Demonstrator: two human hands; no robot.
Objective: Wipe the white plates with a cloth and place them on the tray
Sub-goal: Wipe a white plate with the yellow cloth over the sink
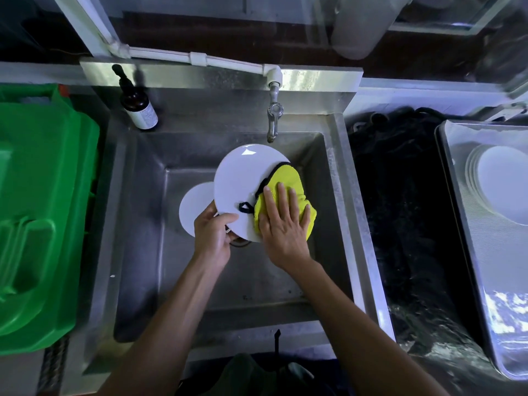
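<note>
White plate (pixel 240 190) tilted, face toward person

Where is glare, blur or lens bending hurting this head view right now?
Head view: glare washes the tray and its stacked plates at right; wide-angle bending curves the sink edges; the corners smear; the held plate and yellow cloth stay sharp.

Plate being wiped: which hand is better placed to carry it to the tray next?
Probably the left hand: it already grips the plate at its rim. The right hand lies flat on the yellow cloth, though it is nearer the tray.
</note>
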